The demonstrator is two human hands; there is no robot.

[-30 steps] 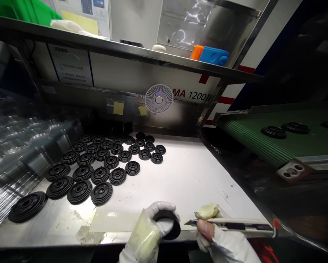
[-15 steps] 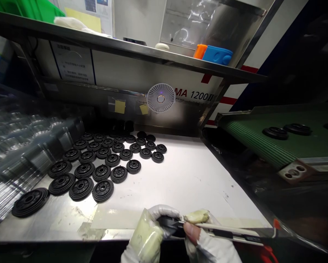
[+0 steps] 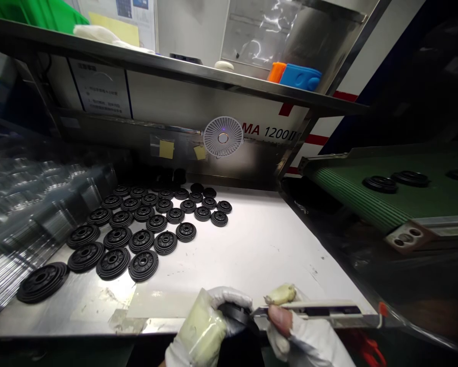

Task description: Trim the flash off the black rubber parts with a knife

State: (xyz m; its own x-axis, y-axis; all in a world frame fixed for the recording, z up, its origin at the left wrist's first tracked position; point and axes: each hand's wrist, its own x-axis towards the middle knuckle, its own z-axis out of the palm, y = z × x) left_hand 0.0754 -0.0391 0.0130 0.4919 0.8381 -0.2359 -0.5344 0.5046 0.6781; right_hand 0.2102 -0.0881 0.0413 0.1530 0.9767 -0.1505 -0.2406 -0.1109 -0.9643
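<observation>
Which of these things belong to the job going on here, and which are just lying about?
In the job:
black part, in the left grip
knife, in the right grip
black discs, probably

Seemingly just about:
fan
blue item
orange item
white cloth

A metal shelf (image 3: 232, 81) spans a pale back panel (image 3: 186, 25), with a round white fan (image 3: 223, 137) below it. Bright light falls on the white-covered surface (image 3: 259, 239). At right, a green conveyor belt (image 3: 347, 173) stands amid deep shadow
</observation>
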